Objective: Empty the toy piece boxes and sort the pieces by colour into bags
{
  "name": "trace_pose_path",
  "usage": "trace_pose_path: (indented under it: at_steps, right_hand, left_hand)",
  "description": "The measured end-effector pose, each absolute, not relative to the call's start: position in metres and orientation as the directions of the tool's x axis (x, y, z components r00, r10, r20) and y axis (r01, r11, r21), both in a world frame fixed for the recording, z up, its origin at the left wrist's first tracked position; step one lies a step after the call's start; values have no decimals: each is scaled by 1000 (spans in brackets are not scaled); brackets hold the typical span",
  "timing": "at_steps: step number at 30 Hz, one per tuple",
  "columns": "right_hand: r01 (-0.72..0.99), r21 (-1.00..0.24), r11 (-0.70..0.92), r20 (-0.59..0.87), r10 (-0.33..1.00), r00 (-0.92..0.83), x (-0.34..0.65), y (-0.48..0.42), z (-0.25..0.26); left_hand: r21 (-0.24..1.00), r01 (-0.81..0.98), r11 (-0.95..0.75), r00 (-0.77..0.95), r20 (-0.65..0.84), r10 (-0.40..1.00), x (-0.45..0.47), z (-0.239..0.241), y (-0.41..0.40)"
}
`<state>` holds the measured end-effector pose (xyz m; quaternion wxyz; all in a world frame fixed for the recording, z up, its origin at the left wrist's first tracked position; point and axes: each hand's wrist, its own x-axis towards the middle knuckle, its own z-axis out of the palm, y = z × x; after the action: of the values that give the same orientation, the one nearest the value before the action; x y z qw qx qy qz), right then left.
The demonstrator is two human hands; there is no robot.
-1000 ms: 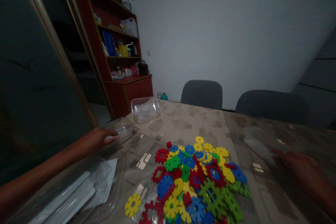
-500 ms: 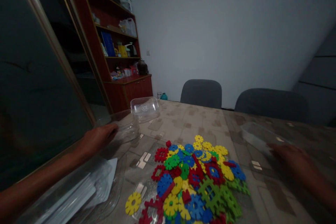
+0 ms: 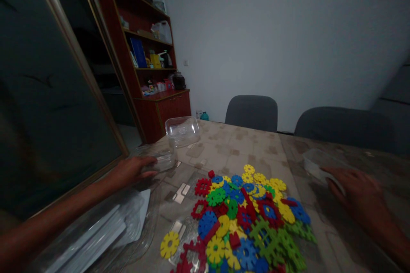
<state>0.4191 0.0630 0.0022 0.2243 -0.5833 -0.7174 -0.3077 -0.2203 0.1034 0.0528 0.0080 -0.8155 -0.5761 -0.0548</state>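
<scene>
My left hand [image 3: 141, 167] is stretched over the left side of the table, thumb and fingers apart, at the near edge of a clear plastic container [image 3: 165, 161]. Behind that container, another clear plastic container [image 3: 182, 132] stands tilted up. On the right, my right hand [image 3: 355, 183] grips the near end of a clear, shallow plastic container [image 3: 312, 163]; part of it is hidden behind the fingers. Between my hands lies a heap of plastic interlocking pieces, with yellow discs [image 3: 216, 249], blue discs [image 3: 246, 251], red squares [image 3: 202, 187] and green squares [image 3: 265, 235].
Clear plastic packaging with white sheets [image 3: 105, 230] lies under my left forearm. Two grey chairs [image 3: 251, 113] stand beyond the patterned table [image 3: 237, 145]. A reddish wooden cabinet [image 3: 174, 108] and a glass sliding door [image 3: 48, 106] are on the left.
The container by my left hand has gone from raised to lying lower, and the fingers have parted. My right hand has come more fully into view at its container. The view has shifted slightly.
</scene>
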Motion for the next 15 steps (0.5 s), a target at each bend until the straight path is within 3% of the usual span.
trace_pose_path:
  at_steps: [5, 15]
  right_hand:
    - [940, 25, 339, 686, 678, -263, 385, 56, 14]
    - [805, -250, 538, 647, 711, -274, 305, 57, 37]
  left_hand:
    - [48, 933, -357, 347, 143, 927, -234, 64, 102]
    - [-23, 896, -444, 441, 174, 881, -243, 73, 95]
